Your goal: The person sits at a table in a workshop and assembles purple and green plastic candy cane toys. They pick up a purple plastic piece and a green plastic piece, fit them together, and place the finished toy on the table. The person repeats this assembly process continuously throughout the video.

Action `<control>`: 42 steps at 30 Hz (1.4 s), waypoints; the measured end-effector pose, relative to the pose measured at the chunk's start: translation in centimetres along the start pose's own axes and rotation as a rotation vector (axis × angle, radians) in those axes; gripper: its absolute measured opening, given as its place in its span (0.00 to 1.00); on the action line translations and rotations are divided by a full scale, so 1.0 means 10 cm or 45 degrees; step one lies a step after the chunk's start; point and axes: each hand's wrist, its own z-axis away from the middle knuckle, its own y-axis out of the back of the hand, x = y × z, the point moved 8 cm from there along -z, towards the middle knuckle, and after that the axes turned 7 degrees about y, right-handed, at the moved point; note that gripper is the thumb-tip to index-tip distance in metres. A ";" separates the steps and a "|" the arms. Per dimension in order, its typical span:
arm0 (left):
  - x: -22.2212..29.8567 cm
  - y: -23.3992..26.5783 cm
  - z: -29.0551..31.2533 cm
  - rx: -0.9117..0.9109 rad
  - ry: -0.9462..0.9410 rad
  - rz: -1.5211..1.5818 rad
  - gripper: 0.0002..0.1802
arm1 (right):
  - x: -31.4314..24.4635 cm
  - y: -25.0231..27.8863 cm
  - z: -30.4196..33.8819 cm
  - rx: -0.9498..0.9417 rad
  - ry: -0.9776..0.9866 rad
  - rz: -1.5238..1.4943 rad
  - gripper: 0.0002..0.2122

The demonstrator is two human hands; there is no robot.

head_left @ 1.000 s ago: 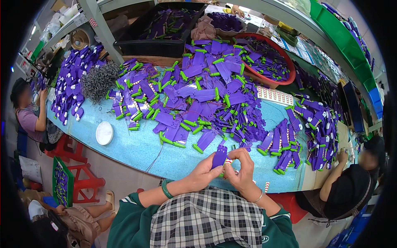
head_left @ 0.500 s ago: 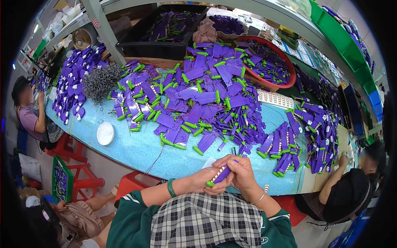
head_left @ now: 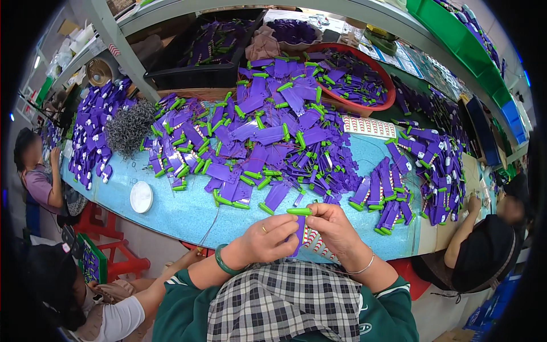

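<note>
Between my hands is a flat purple plastic piece with a green end pointing away from me. My left hand is closed around its purple body, a ring and a green bangle showing on that side. The thumb and fingertips of my right hand pinch at the right tip of the green end. Under my right hand lies a sheet of red-and-white striped stickers, partly covered by the fingers. Just beyond, a heap of similar purple pieces with green ends spreads over the blue tabletop.
A white round lid or dish sits at the left, near dark wire bundles. Behind the heap stand a black tray and a red basin. Another sticker sheet lies farther back. Co-workers sit at both sides; a shelf frame spans the back.
The purple piece has turned so its green end points away from me. My right hand has shifted to that end, and the sticker sheet shows beneath. The view has moved slightly.
</note>
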 end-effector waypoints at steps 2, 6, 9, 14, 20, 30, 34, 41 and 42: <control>0.05 -0.01 0.01 0.021 -0.053 0.063 0.10 | 0.01 0.02 0.00 -0.004 0.037 0.055 0.02; 0.14 0.00 0.04 0.042 -0.130 0.105 0.09 | 0.16 0.05 -0.01 -0.027 -0.072 0.035 0.05; 0.16 0.03 0.06 0.045 -0.164 0.080 0.09 | 0.21 -0.05 0.07 -0.089 -0.228 0.001 0.09; 0.15 -0.01 0.07 0.019 -0.088 0.122 0.09 | 0.34 -0.03 0.34 -0.046 -0.379 0.091 0.13; -0.07 -0.12 0.19 0.065 0.283 0.295 0.07 | 0.01 0.16 0.45 -0.090 0.130 0.403 0.07; -0.69 -0.86 0.06 -0.515 0.851 -0.150 0.13 | 0.01 0.80 0.50 0.451 0.484 0.272 0.08; -0.77 -1.00 0.23 -0.644 0.879 -0.346 0.12 | 0.00 0.81 0.53 0.384 0.513 0.362 0.12; -0.78 -0.79 0.52 -0.095 1.664 1.473 0.08 | -0.17 0.55 0.57 0.341 0.719 0.873 0.20; -0.75 -0.78 0.54 -0.065 1.681 1.511 0.09 | -0.18 0.49 0.57 0.315 0.749 0.997 0.21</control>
